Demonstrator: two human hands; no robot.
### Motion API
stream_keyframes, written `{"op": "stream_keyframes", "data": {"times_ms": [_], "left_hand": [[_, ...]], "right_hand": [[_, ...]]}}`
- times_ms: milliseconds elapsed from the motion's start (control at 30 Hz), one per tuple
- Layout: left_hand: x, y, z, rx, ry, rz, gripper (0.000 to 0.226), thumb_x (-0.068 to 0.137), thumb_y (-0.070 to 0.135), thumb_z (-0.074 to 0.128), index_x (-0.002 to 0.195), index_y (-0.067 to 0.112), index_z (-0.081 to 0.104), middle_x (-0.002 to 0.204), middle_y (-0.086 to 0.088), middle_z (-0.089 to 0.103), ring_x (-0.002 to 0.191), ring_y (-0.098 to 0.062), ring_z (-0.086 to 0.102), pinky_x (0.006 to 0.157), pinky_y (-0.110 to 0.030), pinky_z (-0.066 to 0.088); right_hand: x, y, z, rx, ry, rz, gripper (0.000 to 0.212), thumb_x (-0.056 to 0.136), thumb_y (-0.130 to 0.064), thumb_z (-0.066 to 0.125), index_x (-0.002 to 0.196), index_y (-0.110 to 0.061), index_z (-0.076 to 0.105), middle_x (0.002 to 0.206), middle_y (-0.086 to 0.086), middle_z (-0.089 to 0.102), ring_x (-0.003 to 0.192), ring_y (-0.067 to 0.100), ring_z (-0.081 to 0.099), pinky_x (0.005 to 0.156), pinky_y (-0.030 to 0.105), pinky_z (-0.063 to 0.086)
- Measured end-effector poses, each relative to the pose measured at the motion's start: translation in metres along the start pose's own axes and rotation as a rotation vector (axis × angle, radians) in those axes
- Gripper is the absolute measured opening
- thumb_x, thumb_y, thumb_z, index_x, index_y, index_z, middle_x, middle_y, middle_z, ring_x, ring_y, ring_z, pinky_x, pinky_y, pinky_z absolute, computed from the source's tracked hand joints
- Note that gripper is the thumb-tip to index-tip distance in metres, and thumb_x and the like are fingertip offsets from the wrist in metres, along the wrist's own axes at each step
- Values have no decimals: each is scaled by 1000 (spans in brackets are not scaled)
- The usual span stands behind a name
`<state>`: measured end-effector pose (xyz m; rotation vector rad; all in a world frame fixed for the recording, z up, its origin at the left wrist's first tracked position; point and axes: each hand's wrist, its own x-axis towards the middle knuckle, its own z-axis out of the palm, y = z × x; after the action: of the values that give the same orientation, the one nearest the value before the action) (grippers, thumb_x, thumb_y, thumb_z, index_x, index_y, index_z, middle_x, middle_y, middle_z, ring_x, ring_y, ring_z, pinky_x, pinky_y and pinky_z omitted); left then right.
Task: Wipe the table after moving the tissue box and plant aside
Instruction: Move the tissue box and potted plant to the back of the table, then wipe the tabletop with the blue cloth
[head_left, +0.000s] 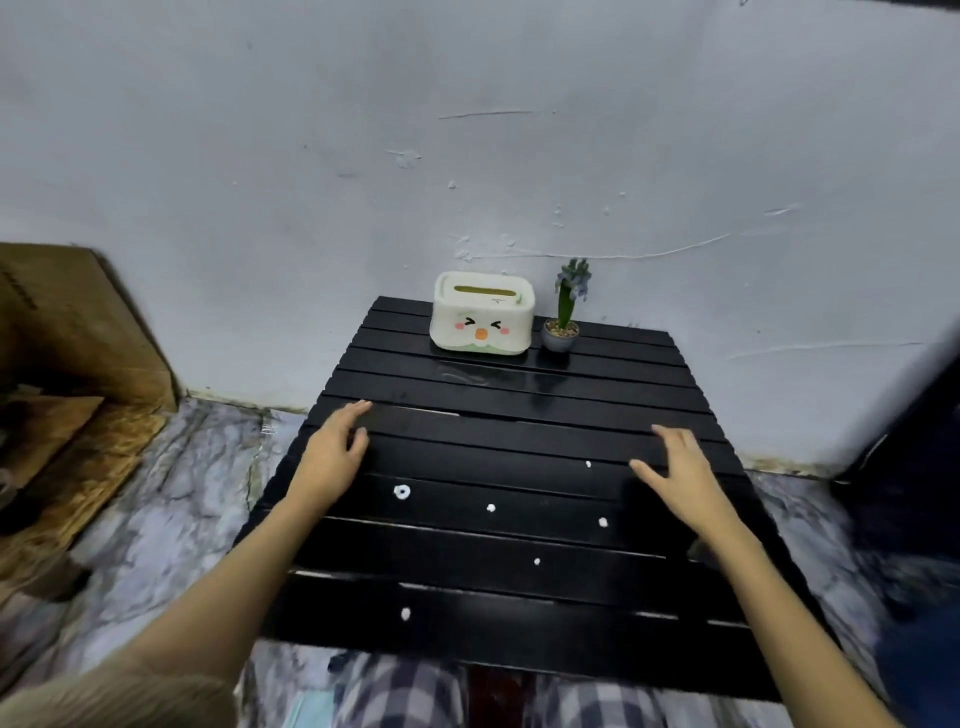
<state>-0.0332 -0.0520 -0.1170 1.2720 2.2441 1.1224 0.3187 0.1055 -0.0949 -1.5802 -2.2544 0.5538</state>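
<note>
Both hands, left hand (332, 452) and right hand (680, 475), are held empty with fingers (358, 408) spread over the surface (519, 587); tissue box (482, 314) and plant (563, 312) are judged unmoved.

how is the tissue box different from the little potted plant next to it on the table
The tissue box is wide, squat and cream-white with a cartoon face on its front; the potted plant is narrow and tall, with green leaves and a bluish flower in a small grey pot. The box has a slot on top; the pot shows pebbly filling. Both stand upright, side by side, at the far edge of the black slatted table by the wall, untouched by either hand.
</note>
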Motion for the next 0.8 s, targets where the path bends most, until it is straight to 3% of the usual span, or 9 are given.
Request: {"op": "stream_keyframes", "data": {"times_ms": [200,433,633,800], "left_hand": [[-55,-21,-22,11,47,-35,40,89,3,44,129,6,47,137,-16,50,128,-30,45,110,-40,32],[-104,-30,-24,21,9,-94,41,92,10,43,133,12,42,142,-13,45,132,-29,40,111,-44,33],[-114,-26,-23,84,12,-85,42,93,12,40,135,13,41,146,-11,40,137,-25,34,113,-42,30],[-114,-26,-23,79,35,-88,41,94,14,38,134,14,41,146,-11,41,135,-27,37,112,-43,32]], "right_hand": [[-88,49,-13,-283,209,209,41,80,-21,65,113,0,54,118,30,50,110,46,45,91,52,41],[-113,57,2,-170,277,213,38,84,-13,62,111,11,50,110,35,49,106,48,44,86,52,42],[-88,41,7,-240,235,200,43,87,-20,57,120,7,49,112,32,49,108,45,42,90,49,38],[-70,11,25,-143,215,135,36,89,-12,51,118,8,50,112,29,46,110,41,40,89,48,42]]}}
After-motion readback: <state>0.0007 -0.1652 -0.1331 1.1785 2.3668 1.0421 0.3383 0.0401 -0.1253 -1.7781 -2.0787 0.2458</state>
